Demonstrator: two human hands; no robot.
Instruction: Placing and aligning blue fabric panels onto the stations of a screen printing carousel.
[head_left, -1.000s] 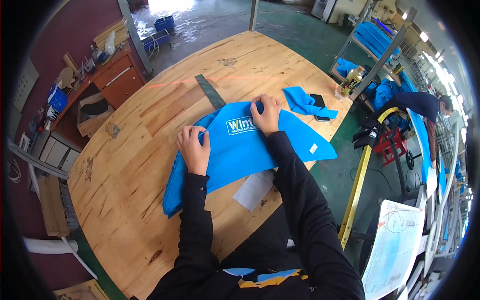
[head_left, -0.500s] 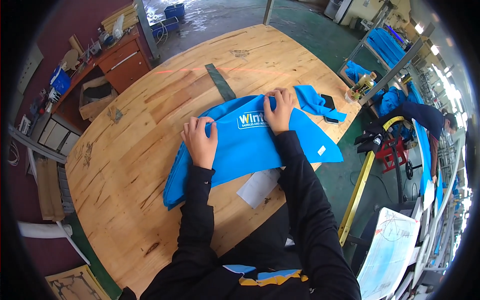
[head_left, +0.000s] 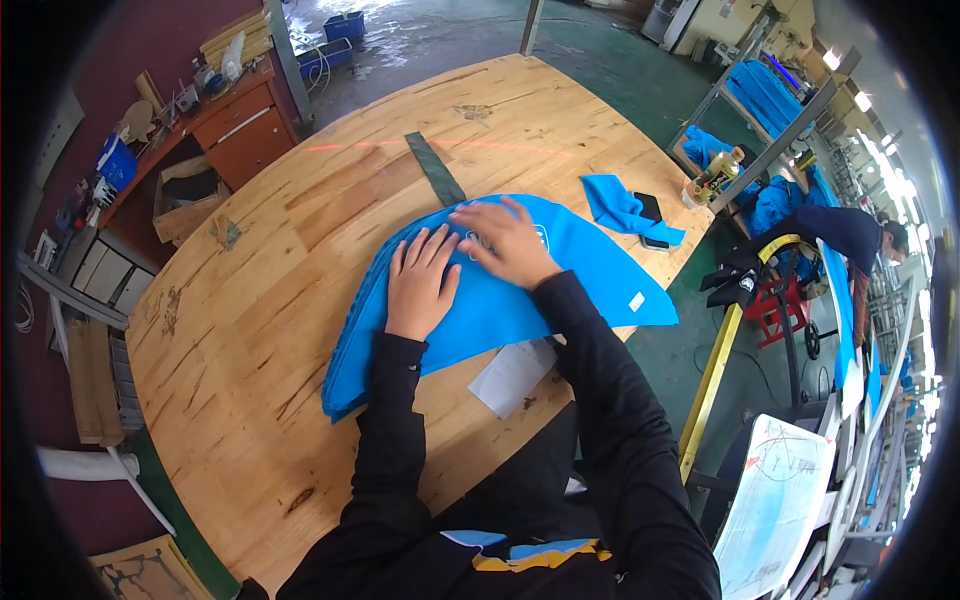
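Note:
A stack of blue fabric pieces [head_left: 480, 312] with one curved edge lies on the wooden table in front of me. The top piece carries a white printed logo, partly covered by my right hand, and a small white label [head_left: 636, 302] near its right corner. My left hand [head_left: 420, 285] rests flat on the left part of the fabric, fingers stretched out. My right hand [head_left: 512, 245] lies over the logo near the far edge, fingers extended to the left. Under the near edge of the fabric, a sheet of white paper [head_left: 510, 380] sticks out.
A dark green strip [head_left: 433, 170] lies beyond the fabric on the table [head_left: 240, 390]. At the right stand a phone [head_left: 650, 210], a crumpled blue cloth [head_left: 612, 203] and a bottle [head_left: 715, 175]. Another person [head_left: 850, 235] bends over blue fabric at the far right.
Both hands have gone from gripping the top piece's far edge to lying flat on it. The right hand moved left over the logo, and the top piece now lies flatter on the stack.

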